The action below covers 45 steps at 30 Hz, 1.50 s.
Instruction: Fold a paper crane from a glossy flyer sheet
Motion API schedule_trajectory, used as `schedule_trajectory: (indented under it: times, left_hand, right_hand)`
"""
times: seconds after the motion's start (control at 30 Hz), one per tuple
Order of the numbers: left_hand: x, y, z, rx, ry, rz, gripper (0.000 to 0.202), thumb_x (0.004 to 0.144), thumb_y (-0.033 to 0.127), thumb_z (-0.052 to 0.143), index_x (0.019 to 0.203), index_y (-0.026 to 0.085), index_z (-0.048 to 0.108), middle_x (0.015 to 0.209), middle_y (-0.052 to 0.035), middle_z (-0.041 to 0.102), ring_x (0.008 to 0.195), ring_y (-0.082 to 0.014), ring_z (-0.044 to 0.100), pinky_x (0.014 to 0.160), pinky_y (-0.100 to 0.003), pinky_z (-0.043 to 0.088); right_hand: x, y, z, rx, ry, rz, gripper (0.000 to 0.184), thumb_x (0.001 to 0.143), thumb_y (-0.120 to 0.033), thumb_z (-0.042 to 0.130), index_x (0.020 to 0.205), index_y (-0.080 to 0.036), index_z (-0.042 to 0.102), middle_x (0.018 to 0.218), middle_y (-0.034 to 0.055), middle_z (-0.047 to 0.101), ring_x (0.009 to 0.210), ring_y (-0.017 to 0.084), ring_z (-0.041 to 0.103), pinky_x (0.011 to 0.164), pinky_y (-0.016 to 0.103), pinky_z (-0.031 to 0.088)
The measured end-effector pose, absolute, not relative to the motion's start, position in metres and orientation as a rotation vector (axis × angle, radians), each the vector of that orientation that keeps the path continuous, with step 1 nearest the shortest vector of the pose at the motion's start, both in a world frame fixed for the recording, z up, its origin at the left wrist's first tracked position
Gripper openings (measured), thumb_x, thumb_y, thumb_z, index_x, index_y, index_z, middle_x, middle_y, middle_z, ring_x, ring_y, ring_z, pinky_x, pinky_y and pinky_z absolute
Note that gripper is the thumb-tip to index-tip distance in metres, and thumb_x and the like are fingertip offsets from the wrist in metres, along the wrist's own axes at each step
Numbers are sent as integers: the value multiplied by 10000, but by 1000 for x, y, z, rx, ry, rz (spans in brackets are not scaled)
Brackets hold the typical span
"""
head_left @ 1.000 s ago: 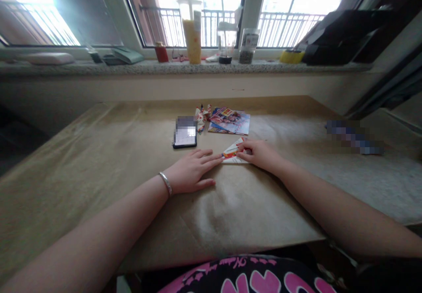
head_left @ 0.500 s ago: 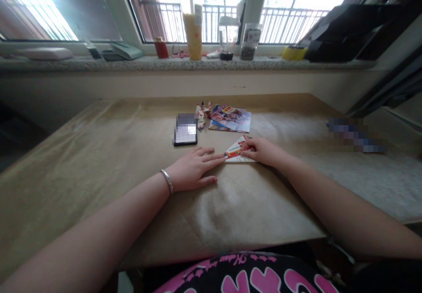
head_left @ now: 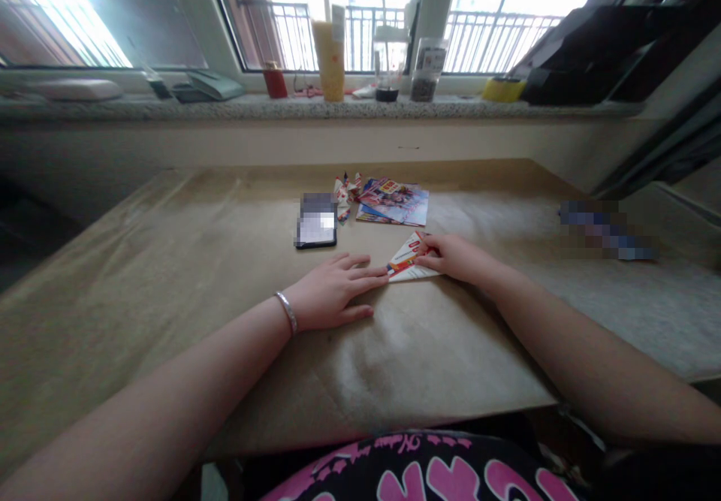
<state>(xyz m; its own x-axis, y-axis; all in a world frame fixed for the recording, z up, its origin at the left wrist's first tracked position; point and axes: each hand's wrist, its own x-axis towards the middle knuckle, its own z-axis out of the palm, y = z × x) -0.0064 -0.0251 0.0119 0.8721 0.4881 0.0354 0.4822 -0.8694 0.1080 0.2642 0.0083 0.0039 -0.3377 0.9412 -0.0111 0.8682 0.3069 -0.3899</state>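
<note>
A folded sheet of printed paper (head_left: 402, 261), white with red and yellow print, lies as a triangle on the table. My left hand (head_left: 341, 289) rests flat with fingers spread, one fingertip touching the paper's pointed left corner. On the paper's right side, my right hand (head_left: 451, 257) pinches it between thumb and curled fingers, covering that part. Beyond the hands lie a phone (head_left: 316, 223), a folded paper shape (head_left: 345, 194) with red and white print, and a small stack of colourful printed sheets (head_left: 397, 204).
A brownish cover lies over the table (head_left: 185, 276). A blurred bluish item (head_left: 605, 230) lies at the far right. On the windowsill (head_left: 225, 110) stand a tall cup with yellow contents (head_left: 330, 58), a red-capped jar (head_left: 275, 80), clear containers and a black bag (head_left: 586, 58).
The folded paper has turned slightly, its pointed left corner shifting a little right and toward me. My right hand has moved slightly right with it; the left stays nearly in place.
</note>
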Motion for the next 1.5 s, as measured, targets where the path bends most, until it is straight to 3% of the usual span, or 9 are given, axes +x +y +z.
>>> schedule_trajectory:
  times: [0.37, 0.53, 0.67, 0.97, 1.2, 1.37, 1.5]
  left_hand:
    - [-4, -26, 13, 2960, 786, 89, 578, 898, 449, 474, 1406, 200, 356, 1419, -70, 434, 1313, -296, 348, 1072, -459, 306]
    - [-6, -25, 12, 2971, 760, 98, 580, 901, 452, 462, 1420, 229, 327, 1438, -53, 410, 1314, -294, 347, 1072, -455, 301]
    - [-6, -24, 10, 2986, 744, 114, 591, 898, 457, 465, 1424, 234, 316, 1444, -59, 399, 1312, -291, 351, 1073, -447, 297]
    - [-6, -24, 12, 2982, 721, 115, 562, 895, 451, 472, 1398, 223, 365, 1426, -67, 425, 1306, -286, 366, 1073, -454, 305]
    - [-6, -23, 10, 2983, 711, 129, 576, 899, 460, 463, 1405, 209, 355, 1416, -86, 434, 1312, -275, 364, 1079, -444, 301]
    - [-8, -18, 9, 3038, 746, 163, 596, 897, 462, 461, 1425, 232, 310, 1464, -52, 368, 1381, -296, 226, 1132, -503, 168]
    - [-7, -15, 10, 3056, 700, 210, 524, 909, 434, 445, 1377, 204, 394, 1362, -81, 485, 1282, -268, 376, 1111, -463, 237]
  right_hand:
    - [261, 4, 7, -1676, -2370, 407, 200, 804, -378, 571, 767, -191, 630, 730, 27, 629, 603, 137, 500, 539, 248, 305]
    - [249, -7, 12, -1451, -2524, -104, 205, 849, -339, 513, 801, -186, 642, 899, 88, 658, 854, 218, 555, 791, 335, 352]
    - [233, -16, 12, -1313, -2605, -164, 297, 903, -392, 447, 835, -183, 646, 872, 93, 658, 884, 224, 552, 871, 361, 325]
    - [230, -6, 0, -1237, -2552, 165, 203, 852, -345, 527, 762, -174, 589, 795, 58, 650, 789, 179, 569, 897, 338, 345]
    - [232, -2, -2, -1252, -2547, 192, 184, 840, -323, 542, 743, -175, 595, 771, 55, 651, 779, 181, 567, 880, 342, 360]
    - [226, -4, -3, -1399, -2458, 202, 210, 855, -331, 528, 736, -176, 602, 794, 65, 669, 766, 178, 574, 774, 306, 384]
    - [223, -6, -3, -1470, -2397, 202, 217, 856, -342, 521, 735, -180, 601, 804, 62, 676, 753, 176, 570, 717, 290, 381]
